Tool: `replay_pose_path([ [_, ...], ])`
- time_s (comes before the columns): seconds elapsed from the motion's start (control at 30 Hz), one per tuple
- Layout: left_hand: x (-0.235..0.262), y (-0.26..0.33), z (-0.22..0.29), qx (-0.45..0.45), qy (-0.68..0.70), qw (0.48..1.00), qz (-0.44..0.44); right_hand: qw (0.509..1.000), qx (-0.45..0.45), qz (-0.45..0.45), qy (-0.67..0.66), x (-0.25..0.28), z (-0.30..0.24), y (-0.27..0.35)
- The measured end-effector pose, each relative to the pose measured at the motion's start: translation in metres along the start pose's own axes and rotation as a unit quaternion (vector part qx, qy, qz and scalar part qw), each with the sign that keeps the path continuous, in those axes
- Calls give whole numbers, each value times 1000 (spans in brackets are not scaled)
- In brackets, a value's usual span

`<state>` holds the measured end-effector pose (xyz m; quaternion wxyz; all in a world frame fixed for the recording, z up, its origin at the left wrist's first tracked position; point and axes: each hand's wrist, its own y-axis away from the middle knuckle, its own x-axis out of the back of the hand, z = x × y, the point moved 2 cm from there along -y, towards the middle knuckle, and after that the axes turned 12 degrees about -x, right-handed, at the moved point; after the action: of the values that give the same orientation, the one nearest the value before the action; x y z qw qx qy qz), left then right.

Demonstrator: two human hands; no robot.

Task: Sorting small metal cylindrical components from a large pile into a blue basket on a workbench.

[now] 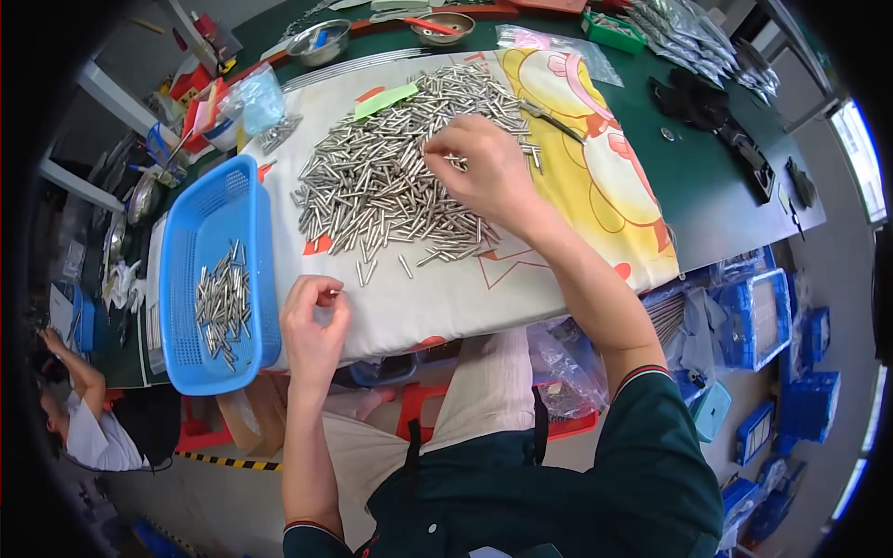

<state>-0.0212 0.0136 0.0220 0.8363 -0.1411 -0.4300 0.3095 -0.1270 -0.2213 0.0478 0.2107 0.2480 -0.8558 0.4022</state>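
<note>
Right hand (484, 172) on metal pins (372, 186)

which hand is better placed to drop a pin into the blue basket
Left. The left hand pinches a small pin and sits right beside the blue basket. The right hand is farther away, on the pin pile.

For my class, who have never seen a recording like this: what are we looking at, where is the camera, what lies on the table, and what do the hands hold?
There is one picture, taken by a wide-angle camera on a person's head, looking down; that is why straight edges bend. No machine: two bare hands work. A pile of small metal pins lies on a printed cloth spread over a green table. The right hand rests on the pile, fingers picking among the pins. The left hand hovers near the table's front edge, pinching what looks like one pin. Beside it, a blue basket holds a smaller batch of pins. Metal bowls stand at the far edge.
</note>
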Motion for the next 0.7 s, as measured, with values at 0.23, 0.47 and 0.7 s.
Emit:
replay_pose_path([
  [0.23,0,11,-9,-17,18,1000,4,956,-136,38,256,71,113,-17],
  [0.47,-1,21,-15,-49,-81,994,46,922,-210,-57,319,42,147,-46],
  [0.7,-5,24,-20,-43,-69,995,63,923,-191,28,332,46,157,-50],
])
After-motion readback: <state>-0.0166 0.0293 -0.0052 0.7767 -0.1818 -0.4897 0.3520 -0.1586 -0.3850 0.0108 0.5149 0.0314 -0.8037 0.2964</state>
